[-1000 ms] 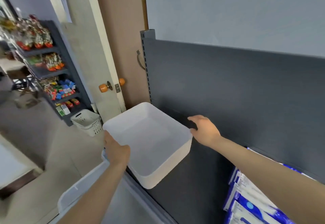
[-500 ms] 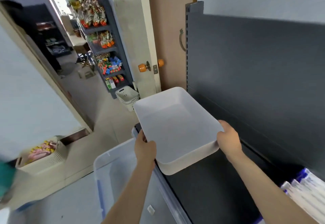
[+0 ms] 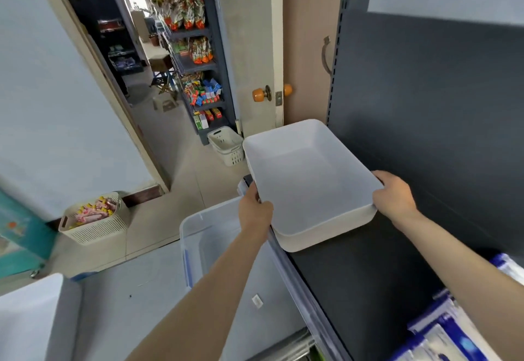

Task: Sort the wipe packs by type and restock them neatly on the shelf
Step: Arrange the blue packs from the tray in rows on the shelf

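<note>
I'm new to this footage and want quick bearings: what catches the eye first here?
An empty white plastic bin is at the left end of the dark grey shelf, its near corners gripped by the left hand and right hand. Blue-and-white wipe packs lie at the shelf's lower right, and a clear plastic tote sits below its front edge.

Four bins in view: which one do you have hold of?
The solid white tray at the left end of the shelf: left hand and right hand grip its near corners. The clear tub, door-side basket and packet-filled basket stand on the floor.
</note>
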